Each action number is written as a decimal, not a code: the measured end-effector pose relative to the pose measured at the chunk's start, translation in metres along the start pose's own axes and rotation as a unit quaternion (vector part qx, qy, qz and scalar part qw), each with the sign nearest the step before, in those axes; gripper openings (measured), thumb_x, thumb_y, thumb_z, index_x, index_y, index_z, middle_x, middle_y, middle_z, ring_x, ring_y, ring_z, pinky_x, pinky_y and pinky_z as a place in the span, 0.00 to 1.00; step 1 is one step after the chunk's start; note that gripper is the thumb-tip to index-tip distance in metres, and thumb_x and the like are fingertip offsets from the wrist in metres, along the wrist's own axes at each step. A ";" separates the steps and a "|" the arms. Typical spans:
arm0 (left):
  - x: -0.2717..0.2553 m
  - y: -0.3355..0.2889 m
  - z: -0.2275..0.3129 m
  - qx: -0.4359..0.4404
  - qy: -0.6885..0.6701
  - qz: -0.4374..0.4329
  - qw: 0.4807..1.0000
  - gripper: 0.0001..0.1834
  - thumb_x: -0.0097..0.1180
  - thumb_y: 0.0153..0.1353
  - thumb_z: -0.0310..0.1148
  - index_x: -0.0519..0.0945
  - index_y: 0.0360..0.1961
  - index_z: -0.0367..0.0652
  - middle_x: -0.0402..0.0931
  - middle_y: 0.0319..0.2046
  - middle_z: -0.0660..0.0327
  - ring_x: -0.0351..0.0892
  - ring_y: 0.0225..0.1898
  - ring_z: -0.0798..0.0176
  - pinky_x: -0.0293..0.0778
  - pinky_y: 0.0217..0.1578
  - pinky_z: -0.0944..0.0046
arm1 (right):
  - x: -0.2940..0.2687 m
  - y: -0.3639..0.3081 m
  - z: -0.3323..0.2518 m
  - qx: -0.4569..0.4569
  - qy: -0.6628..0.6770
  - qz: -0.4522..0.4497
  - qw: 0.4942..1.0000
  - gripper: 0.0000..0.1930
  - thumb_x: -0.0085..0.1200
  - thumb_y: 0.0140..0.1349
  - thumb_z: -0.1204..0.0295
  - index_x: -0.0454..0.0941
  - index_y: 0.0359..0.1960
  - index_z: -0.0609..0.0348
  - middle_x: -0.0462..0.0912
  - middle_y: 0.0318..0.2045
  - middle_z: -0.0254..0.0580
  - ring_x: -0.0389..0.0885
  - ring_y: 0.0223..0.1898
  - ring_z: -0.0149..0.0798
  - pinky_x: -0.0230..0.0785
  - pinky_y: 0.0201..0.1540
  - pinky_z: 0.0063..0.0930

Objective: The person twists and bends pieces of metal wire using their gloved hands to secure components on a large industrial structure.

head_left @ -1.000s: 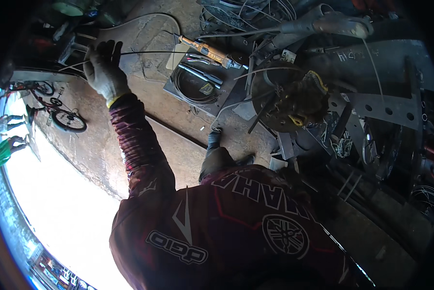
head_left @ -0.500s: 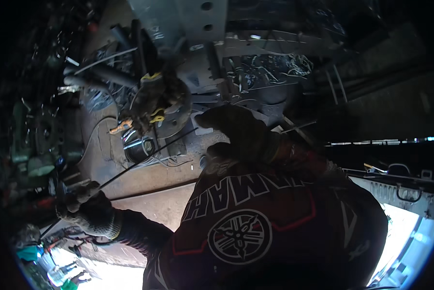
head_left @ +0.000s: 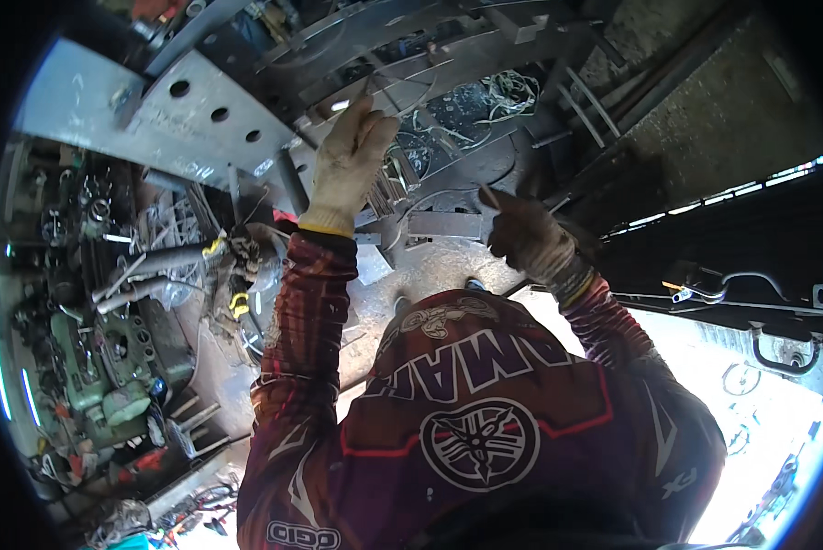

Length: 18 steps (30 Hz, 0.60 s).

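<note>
My left hand [head_left: 349, 165], in a pale work glove with a yellow cuff edge, is raised in front of a steel frame [head_left: 411, 78]. Its fingers are bent together at the top; whatever they pinch, if anything, is too thin to make out. To the right, my right hand [head_left: 532, 234], in a darker, dirtier glove, has its fingers curled. A small pale sliver shows at its fingertips, and I cannot tell what it is. Between the hands, lower down, lies a short grey steel bar [head_left: 445, 225].
A steel plate with round holes [head_left: 219, 115] slants across the upper left. Pipes [head_left: 154, 261] and a soiled bundle [head_left: 232, 275] lie left of my arm. Green machinery [head_left: 99, 357] stands farther left. A wire tangle [head_left: 510, 94] sits at the back; a dark panel [head_left: 732, 238] is at right.
My left hand has risen from the lower left to the upper middle; the long thin rod it held no longer shows clearly. My right hand has shifted right, its fingers now curled. The view has brightened and turned.
</note>
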State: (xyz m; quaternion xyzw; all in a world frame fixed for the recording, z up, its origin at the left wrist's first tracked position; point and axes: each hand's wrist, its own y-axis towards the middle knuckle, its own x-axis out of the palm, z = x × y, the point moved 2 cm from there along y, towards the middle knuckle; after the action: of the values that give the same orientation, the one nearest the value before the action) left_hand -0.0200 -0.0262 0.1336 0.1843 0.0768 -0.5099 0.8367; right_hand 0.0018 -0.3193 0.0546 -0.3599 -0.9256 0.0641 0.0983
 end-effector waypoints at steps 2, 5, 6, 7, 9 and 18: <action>0.007 0.015 0.000 0.046 0.136 0.008 0.990 0.27 0.65 0.63 0.43 0.79 0.57 0.37 0.82 0.52 0.48 0.84 0.52 0.56 0.77 0.53 0.61 | -0.019 0.010 0.002 0.002 -0.096 0.070 0.993 0.25 0.41 0.73 0.64 0.65 0.71 0.51 0.84 0.31 0.42 0.80 0.25 0.30 0.76 0.28 0.28; 0.001 0.048 -0.028 0.108 0.169 0.045 0.979 0.24 0.66 0.61 0.41 0.81 0.55 0.41 0.83 0.49 0.50 0.85 0.51 0.55 0.78 0.52 0.60 | -0.039 0.036 -0.015 0.106 -0.181 0.126 0.969 0.26 0.42 0.70 0.62 0.67 0.70 0.47 0.85 0.28 0.44 0.81 0.24 0.33 0.76 0.25 0.31; 0.000 0.058 -0.029 0.127 0.165 0.051 0.977 0.23 0.66 0.61 0.41 0.81 0.55 0.41 0.83 0.50 0.50 0.85 0.51 0.55 0.78 0.52 0.60 | -0.043 0.040 -0.016 0.107 -0.184 0.132 0.968 0.26 0.42 0.70 0.62 0.67 0.70 0.47 0.85 0.29 0.44 0.82 0.25 0.33 0.77 0.25 0.30; -0.006 0.065 -0.032 0.099 0.223 0.061 0.968 0.22 0.65 0.61 0.40 0.82 0.53 0.40 0.84 0.49 0.50 0.85 0.50 0.54 0.77 0.53 0.60 | -0.044 0.045 -0.018 0.108 -0.186 0.136 0.967 0.26 0.42 0.70 0.62 0.67 0.69 0.47 0.85 0.30 0.44 0.83 0.26 0.34 0.77 0.26 0.30; -0.010 0.082 -0.034 0.087 0.197 0.059 0.975 0.21 0.64 0.62 0.40 0.82 0.53 0.41 0.84 0.49 0.51 0.85 0.50 0.54 0.77 0.53 0.60 | -0.043 0.051 -0.026 0.145 -0.185 0.152 0.960 0.25 0.43 0.70 0.63 0.69 0.68 0.46 0.86 0.33 0.44 0.86 0.29 0.34 0.78 0.27 0.30; -0.048 0.128 -0.079 0.072 0.290 0.056 0.953 0.25 0.60 0.63 0.48 0.81 0.56 0.45 0.82 0.53 0.51 0.80 0.56 0.48 0.72 0.58 0.54 | -0.063 0.069 0.006 0.070 -0.295 0.121 0.945 0.22 0.54 0.70 0.67 0.72 0.65 0.56 0.83 0.48 0.41 0.83 0.43 0.29 0.79 0.40 0.25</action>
State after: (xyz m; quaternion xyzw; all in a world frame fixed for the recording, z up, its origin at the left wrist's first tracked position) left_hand 0.0756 0.0967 0.1051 0.3881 0.2685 -0.3911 0.7901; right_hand 0.0915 -0.3120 0.0273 -0.4265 -0.8558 0.2436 -0.1623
